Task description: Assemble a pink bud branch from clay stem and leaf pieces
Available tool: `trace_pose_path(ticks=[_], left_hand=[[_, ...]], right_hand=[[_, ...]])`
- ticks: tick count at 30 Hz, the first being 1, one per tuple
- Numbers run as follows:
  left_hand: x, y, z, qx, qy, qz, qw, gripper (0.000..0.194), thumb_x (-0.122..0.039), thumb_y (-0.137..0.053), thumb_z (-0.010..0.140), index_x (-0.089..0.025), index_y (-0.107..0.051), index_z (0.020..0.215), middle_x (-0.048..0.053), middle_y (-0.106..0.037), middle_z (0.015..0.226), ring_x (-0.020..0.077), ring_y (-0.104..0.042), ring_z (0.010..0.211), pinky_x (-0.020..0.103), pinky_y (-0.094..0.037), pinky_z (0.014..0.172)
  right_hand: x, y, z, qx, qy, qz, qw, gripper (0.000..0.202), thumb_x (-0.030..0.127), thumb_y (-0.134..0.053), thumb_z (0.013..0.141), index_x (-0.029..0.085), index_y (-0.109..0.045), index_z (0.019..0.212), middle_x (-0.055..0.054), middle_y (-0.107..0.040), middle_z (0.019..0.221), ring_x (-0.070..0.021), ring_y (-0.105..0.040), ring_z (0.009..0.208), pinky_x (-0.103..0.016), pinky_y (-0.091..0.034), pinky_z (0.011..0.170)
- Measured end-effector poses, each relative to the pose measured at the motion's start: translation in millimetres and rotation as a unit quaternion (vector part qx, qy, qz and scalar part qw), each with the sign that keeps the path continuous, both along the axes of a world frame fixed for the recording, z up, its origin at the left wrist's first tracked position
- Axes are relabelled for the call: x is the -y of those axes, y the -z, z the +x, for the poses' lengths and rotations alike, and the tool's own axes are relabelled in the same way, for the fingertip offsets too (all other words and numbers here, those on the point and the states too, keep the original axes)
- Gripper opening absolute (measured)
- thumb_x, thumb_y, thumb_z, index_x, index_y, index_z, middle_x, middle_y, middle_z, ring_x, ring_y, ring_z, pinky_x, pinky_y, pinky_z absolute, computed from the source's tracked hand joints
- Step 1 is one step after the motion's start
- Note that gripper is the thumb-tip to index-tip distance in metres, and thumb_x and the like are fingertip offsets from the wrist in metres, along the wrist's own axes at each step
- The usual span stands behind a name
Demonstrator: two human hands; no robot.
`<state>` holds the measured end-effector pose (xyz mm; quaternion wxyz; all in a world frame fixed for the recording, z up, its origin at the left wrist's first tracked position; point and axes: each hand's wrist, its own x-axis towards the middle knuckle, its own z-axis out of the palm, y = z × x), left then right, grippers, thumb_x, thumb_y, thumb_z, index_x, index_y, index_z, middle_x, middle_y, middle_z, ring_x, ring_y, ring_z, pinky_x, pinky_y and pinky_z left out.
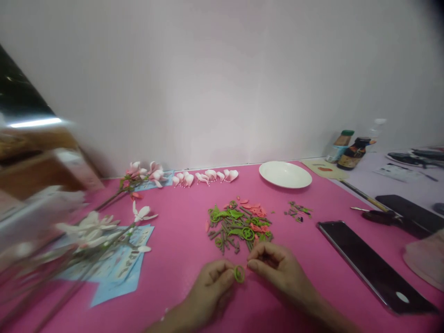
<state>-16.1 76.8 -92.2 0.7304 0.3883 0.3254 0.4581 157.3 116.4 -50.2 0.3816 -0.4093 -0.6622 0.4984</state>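
My left hand (pixel 218 282) pinches a small green ring-shaped piece (pixel 239 274) between thumb and fingertips. Close beside it, my right hand (pixel 274 263) has thumb and forefinger pressed together; whatever is between them is too small to make out. Just beyond both hands lies a loose pile of small parts: green leaf-like and ring-shaped pieces (pixel 248 233), brown-grey stem pieces (pixel 231 229) and coral-pink pieces (pixel 256 210). A smaller heap of dark and green bits (pixel 296 210) sits to the right of the pile.
Pale pink petal pieces (pixel 208 176) line the back edge near a white plate (pixel 285 175). White flowers (pixel 90 229) on stems lie over blue cards (pixel 116 284) at left. A phone (pixel 371 266), scissors (pixel 395 219) and bottles (pixel 354 155) stand or lie at right.
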Motion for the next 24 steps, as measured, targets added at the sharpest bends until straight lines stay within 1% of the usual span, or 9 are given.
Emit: trace_pose_path(ticks=[4, 7, 11, 18, 24], left_hand=[[0.3, 4.7, -1.2, -0.013, -0.002, 0.006, 1.000, 0.032, -0.046, -0.064, 0.077, -0.014, -0.058, 0.075, -0.012, -0.031, 0.041, 0.0027, -0.018, 0.034, 0.020, -0.010, 0.036], [0.6, 4.0, -1.7, -0.036, 0.001, 0.002, 0.999, 0.034, -0.048, -0.064, 0.077, -0.014, -0.060, 0.075, -0.012, -0.029, 0.040, 0.0037, -0.019, 0.035, 0.021, -0.012, 0.039], [0.6, 1.1, -1.7, -0.061, -0.005, 0.001, 0.998, 0.037, -0.051, -0.064, 0.075, -0.015, -0.061, 0.074, -0.011, -0.032, 0.042, 0.0050, -0.021, 0.038, 0.022, -0.014, 0.042], [0.8, -0.8, -3.6, -0.110, 0.004, 0.040, 0.993, 0.037, -0.051, -0.060, 0.077, -0.014, -0.065, 0.075, -0.007, -0.036, 0.049, 0.0074, -0.024, 0.045, 0.023, -0.018, 0.047], [0.5, -2.2, -4.9, -0.134, 0.004, 0.050, 0.990, 0.037, -0.051, -0.059, 0.078, -0.014, -0.066, 0.075, -0.007, -0.037, 0.051, 0.0085, -0.025, 0.047, 0.023, -0.019, 0.048]], right_hand=[[0.9, -3.0, 0.7, 0.025, 0.005, 0.022, 0.999, 0.012, 0.025, -0.061, 0.072, 0.017, -0.063, 0.063, 0.000, -0.058, 0.058, -0.0121, -0.051, 0.056, -0.023, -0.040, 0.054], [1.5, -3.8, 2.1, 0.037, 0.007, 0.040, 0.998, 0.011, 0.025, -0.062, 0.072, 0.018, -0.064, 0.063, 0.000, -0.060, 0.057, -0.0123, -0.051, 0.055, -0.023, -0.039, 0.052], [0.3, -3.8, 3.9, 0.060, 0.010, 0.061, 0.996, 0.011, 0.024, -0.063, 0.072, 0.018, -0.065, 0.063, 0.000, -0.061, 0.057, -0.0122, -0.051, 0.054, -0.023, -0.039, 0.052], [-2.2, -3.4, 7.2, 0.096, -0.016, 0.100, 0.990, 0.012, 0.022, -0.062, 0.075, 0.019, -0.066, 0.063, 0.001, -0.060, 0.057, -0.0117, -0.051, 0.054, -0.023, -0.039, 0.053], [-3.1, -1.4, 7.7, 0.113, -0.027, 0.124, 0.985, 0.014, 0.021, -0.062, 0.075, 0.019, -0.064, 0.062, 0.001, -0.058, 0.057, -0.0117, -0.050, 0.053, -0.023, -0.039, 0.053]])
